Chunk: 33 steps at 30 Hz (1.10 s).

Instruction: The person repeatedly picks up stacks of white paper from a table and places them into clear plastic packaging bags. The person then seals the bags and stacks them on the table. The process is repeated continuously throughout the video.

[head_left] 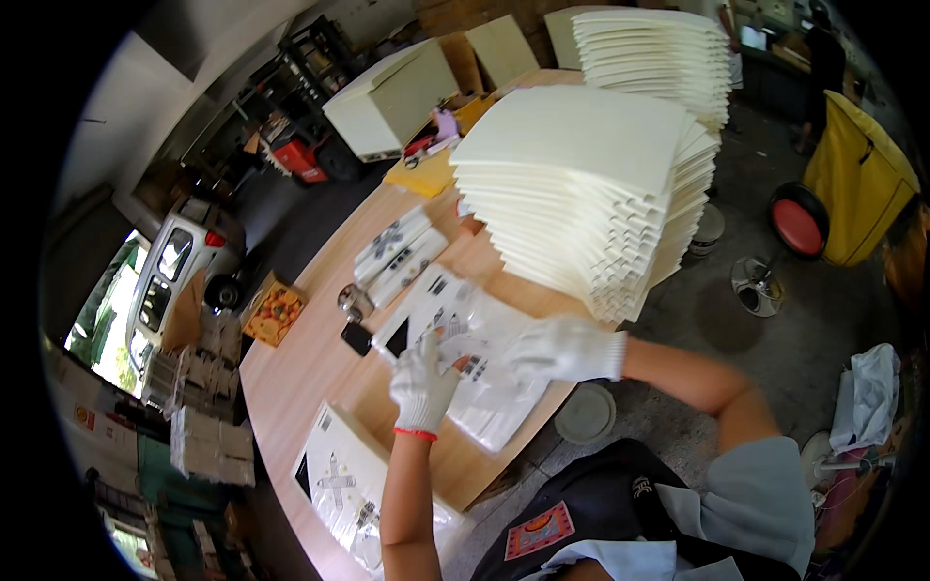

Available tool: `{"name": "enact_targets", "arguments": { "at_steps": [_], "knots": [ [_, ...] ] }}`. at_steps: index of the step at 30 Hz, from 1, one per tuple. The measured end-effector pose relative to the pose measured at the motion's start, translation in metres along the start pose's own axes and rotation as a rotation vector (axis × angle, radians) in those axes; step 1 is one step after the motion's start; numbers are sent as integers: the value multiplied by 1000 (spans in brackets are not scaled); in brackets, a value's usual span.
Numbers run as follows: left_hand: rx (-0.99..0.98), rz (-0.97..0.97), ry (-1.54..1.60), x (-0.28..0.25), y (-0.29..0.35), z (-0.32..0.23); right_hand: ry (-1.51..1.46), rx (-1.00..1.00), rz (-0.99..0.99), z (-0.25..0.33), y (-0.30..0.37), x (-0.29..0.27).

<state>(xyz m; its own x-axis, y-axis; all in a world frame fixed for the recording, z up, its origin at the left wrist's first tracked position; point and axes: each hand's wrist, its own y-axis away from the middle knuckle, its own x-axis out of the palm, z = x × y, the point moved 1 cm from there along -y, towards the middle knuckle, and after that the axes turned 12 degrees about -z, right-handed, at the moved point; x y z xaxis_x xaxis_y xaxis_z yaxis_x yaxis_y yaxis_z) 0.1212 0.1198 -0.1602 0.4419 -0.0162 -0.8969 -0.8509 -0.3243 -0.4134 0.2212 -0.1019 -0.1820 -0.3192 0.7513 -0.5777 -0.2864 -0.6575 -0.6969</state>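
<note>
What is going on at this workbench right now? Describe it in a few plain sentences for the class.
A person in white work gloves stands at a long wooden table. Both the left hand and the right hand rest on a clear plastic bag with printed panels, which lies flat on the table edge. Behind it rises a tall stack of cream flat sheets. More printed packs lie further up the table, and a black phone lies beside the bag.
</note>
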Motion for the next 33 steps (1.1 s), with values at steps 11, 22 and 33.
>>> {"name": "enact_targets", "arguments": {
  "at_steps": [11, 22, 33],
  "knots": [
    [134, 174, 1099, 2, -54, -96, 897, -79, 12, -48, -9, -247],
    [-32, 564, 1544, 15, -70, -185, 1007, -389, -35, -40, -29, -251],
    [-667, 605, 1671, -57, -37, -127, 845, 43, -224, 75, -18, -196]
  ]
}}
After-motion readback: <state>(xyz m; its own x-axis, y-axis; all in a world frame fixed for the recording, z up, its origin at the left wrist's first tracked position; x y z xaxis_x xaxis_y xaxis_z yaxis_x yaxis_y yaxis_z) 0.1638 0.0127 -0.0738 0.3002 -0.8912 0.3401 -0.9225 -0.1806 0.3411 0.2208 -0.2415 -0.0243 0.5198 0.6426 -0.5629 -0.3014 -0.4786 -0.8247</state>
